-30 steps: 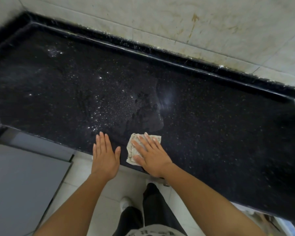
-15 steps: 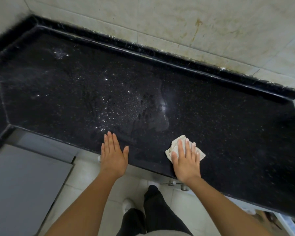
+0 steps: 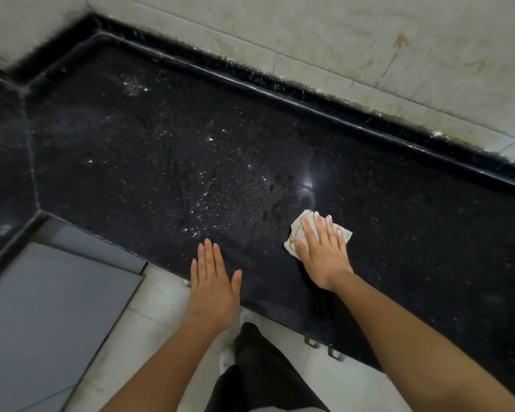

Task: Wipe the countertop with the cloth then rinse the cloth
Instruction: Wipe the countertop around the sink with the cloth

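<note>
Where pressed flat, cloth [image 3: 295,237] under right hand [image 3: 323,254].

The surface [image 3: 399,203] across the middle of the frame looks like polished black stone, speckled with fine pale flecks and glossy enough to throw back a bright glare spot just right of centre. Water droplets [image 3: 220,197] bead on it left of centre, and dull wet smears lie beside them. Its raised back edge [image 3: 309,93] is the same black glossy stone. The cloth [image 3: 295,242], lower right of centre, is a pale, matt, crumpled woven rag. The wall [image 3: 369,40] along the top is cream marble-look tile, smooth, with rusty brown stains. The floor tiles [image 3: 161,298] at the bottom are pale and smooth. At lower left, a grey cabinet panel [image 3: 42,322] looks flat and matt.
</note>
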{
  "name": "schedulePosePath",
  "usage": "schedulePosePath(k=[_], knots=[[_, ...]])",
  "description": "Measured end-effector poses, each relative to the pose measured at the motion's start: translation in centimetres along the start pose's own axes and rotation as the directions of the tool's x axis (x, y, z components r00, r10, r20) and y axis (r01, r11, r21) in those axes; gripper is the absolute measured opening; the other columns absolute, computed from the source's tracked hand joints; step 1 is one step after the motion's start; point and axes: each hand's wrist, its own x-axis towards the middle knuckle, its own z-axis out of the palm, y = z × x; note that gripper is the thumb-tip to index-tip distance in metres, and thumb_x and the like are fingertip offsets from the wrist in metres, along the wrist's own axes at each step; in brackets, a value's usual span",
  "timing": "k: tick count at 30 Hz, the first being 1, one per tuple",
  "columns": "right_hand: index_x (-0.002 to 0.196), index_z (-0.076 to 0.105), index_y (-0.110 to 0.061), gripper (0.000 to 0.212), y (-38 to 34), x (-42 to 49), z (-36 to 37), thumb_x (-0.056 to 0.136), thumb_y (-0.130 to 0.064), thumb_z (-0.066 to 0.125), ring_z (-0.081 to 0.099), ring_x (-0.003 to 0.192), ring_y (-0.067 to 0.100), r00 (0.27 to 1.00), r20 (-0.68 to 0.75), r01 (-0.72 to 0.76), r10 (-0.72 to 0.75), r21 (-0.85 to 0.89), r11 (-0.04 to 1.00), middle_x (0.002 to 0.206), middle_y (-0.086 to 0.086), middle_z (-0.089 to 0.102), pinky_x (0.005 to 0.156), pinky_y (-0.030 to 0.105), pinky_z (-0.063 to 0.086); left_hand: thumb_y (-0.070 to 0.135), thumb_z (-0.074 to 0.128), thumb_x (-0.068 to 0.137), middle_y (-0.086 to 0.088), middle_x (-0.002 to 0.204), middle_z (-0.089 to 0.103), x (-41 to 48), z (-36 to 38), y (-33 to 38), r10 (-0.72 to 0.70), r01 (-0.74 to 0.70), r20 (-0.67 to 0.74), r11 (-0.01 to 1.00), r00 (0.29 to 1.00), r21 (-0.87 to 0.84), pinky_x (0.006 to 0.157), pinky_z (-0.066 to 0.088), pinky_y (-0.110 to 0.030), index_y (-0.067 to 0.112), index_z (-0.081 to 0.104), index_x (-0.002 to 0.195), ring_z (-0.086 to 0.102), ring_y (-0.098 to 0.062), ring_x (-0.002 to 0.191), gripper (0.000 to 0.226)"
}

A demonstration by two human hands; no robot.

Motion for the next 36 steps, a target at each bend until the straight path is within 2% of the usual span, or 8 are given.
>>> schedulePosePath(k=[4,9,15,22,29,36], knots=[[0.151,-0.016,-0.031,0.06,-0.3,3.1,-1.5,0.101,-0.051,0.011,-0.032,0.142,0.017,1.0,-0.006,0.007,-0.007,-0.001,1.0,0.158,-0.005,-0.027,0.115,0.037,-0.02,0.055,-0.006,0.091,-0.005,0.154,-0.019,1.9,-0.7,0.9,0.039,-0.039,-0.039,0.999,0.998,0.009,0.114,-0.012,-0.037,0.009,-0.014,0.147,-0.021,-0.018,0.142,0.073],[0.151,-0.019,-0.029,0.061,-0.6,6.4,-2.8,0.101,-0.049,0.011,-0.032,0.142,0.019,1.0,-0.024,0.02,-0.021,-0.016,1.0,0.158,-0.004,-0.027,0.113,0.035,-0.022,0.055,-0.004,0.089,-0.005,0.153,-0.021,8.6,-2.9,1.9,0.047,-0.046,-0.074,0.999,0.996,0.022,0.114,-0.015,-0.035,0.008,-0.016,0.145,-0.024,-0.017,0.141,0.073],[0.152,-0.015,-0.028,0.061,-1.0,11.8,-4.9,0.1,-0.051,0.009,-0.031,0.142,0.02,0.999,-0.041,0.02,-0.021,-0.013,1.0,0.158,-0.004,-0.026,0.115,0.038,-0.019,0.054,0.017,0.097,-0.018,0.156,-0.019,17.6,-6.5,1.6,-0.087,0.087,-0.008,0.996,0.996,0.035,0.116,-0.015,-0.038,0.003,-0.011,0.148,-0.021,-0.027,0.143,0.078],[0.153,-0.013,-0.028,0.063,-1.6,19.0,-7.6,0.1,-0.053,0.01,-0.031,0.143,0.02,0.998,-0.064,0.022,-0.022,-0.004,1.0,0.159,-0.003,-0.025,0.115,0.039,-0.019,0.062,0.02,0.093,-0.02,0.155,-0.021,23.6,-8.0,0.6,-0.158,0.157,0.033,0.986,0.987,0.054,0.116,-0.014,-0.039,0.0,-0.014,0.147,-0.021,-0.029,0.143,0.089],[0.154,-0.01,-0.029,0.063,-2.0,24.4,-10.2,0.1,-0.055,0.012,-0.028,0.144,0.021,0.999,-0.05,0.022,-0.022,0.008,1.0,0.159,-0.003,-0.023,0.115,0.04,-0.017,0.065,0.015,0.091,-0.017,0.152,-0.031,24.5,-7.4,0.4,-0.173,0.17,0.104,0.985,0.979,0.038,0.115,-0.017,-0.038,0.0,-0.022,0.145,-0.029,-0.026,0.14,0.091],[0.153,-0.011,-0.029,0.062,-2.4,23.9,-9.8,0.101,-0.053,0.012,-0.029,0.143,0.021,0.998,-0.056,0.037,-0.035,0.021,0.999,0.159,-0.002,-0.024,0.115,0.04,-0.018,0.063,0.013,0.092,-0.02,0.15,-0.032,24.6,-7.9,0.6,-0.176,0.169,0.147,0.984,0.973,0.057,0.115,-0.017,-0.038,-0.002,-0.023,0.143,-0.03,-0.029,0.14,0.09]])
